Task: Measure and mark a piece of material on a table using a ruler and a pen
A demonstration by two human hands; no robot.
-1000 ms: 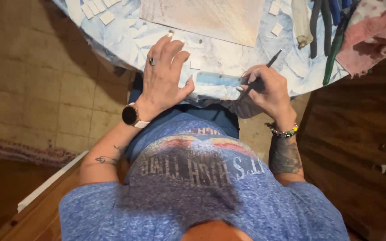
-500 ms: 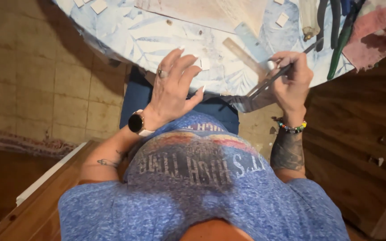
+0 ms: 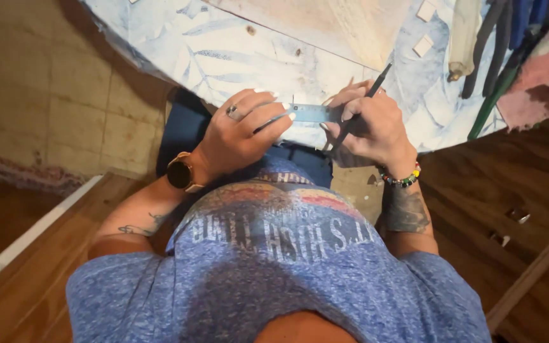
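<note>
My left hand (image 3: 246, 130), with a ring and a watch on the wrist, pinches one end of a small pale-blue ruler-like strip (image 3: 309, 113) at the near edge of the table (image 3: 223, 57). My right hand (image 3: 373, 124), with a beaded bracelet, holds the strip's other end and also grips a thin dark pencil-like tool (image 3: 365, 105) that points up and to the right. Both hands meet over the table's edge, just above my lap.
The table has a pale leaf-patterned cover with a beige board (image 3: 325, 25) on it. Small white tiles (image 3: 423, 46) lie near the board. Pliers and long-handled tools (image 3: 497, 51) lie at the right beside a pink cloth (image 3: 541, 76). Tiled and wooden floor lies below.
Both hands have drawn back from the tabletop toward my body and come together. The blue strip is now held between them, and the dark tool points more upright.
</note>
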